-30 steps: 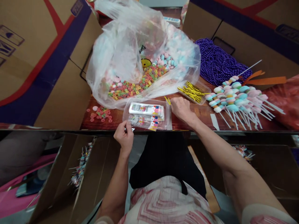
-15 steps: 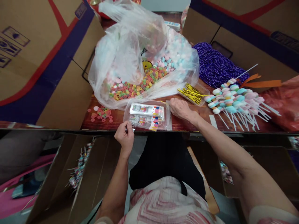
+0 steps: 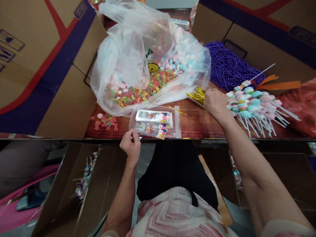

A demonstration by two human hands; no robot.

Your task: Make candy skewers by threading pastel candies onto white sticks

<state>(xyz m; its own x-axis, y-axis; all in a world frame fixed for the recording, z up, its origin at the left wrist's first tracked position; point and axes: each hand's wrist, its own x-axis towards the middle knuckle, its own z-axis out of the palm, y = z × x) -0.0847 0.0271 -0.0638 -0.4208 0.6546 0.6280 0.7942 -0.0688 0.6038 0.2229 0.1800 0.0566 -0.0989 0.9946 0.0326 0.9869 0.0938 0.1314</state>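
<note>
My left hand (image 3: 130,144) is pinched closed at the table's front edge, by the lower left corner of a clear plastic tray (image 3: 176,123). A shiny sliver shows at its fingertips, too small to name. In that tray lie printed clear packets (image 3: 154,116) with colourful ends. My right hand (image 3: 217,103) is curled over the right end of a container of gold twist ties (image 3: 197,95), close to the skewered marshmallow candies (image 3: 251,103). Its fingertips are hidden behind the knuckles. Loose gold twist ties (image 3: 181,112) lie beside the packet tray.
A big clear bag (image 3: 123,42) holds ring candies (image 3: 138,95) and pastel marshmallows. Loose pink rings (image 3: 106,121) lie left of the tray. Cardboard boxes (image 3: 81,75) flank the table. Purple cord (image 3: 229,64) is heaped at the right. Below, an open carton (image 3: 98,184) holds wrapped skewers.
My right hand has moved right, from beside the packet tray to the twist tie container, uncovering loose gold ties on the table. My left hand has stayed nearly still.
</note>
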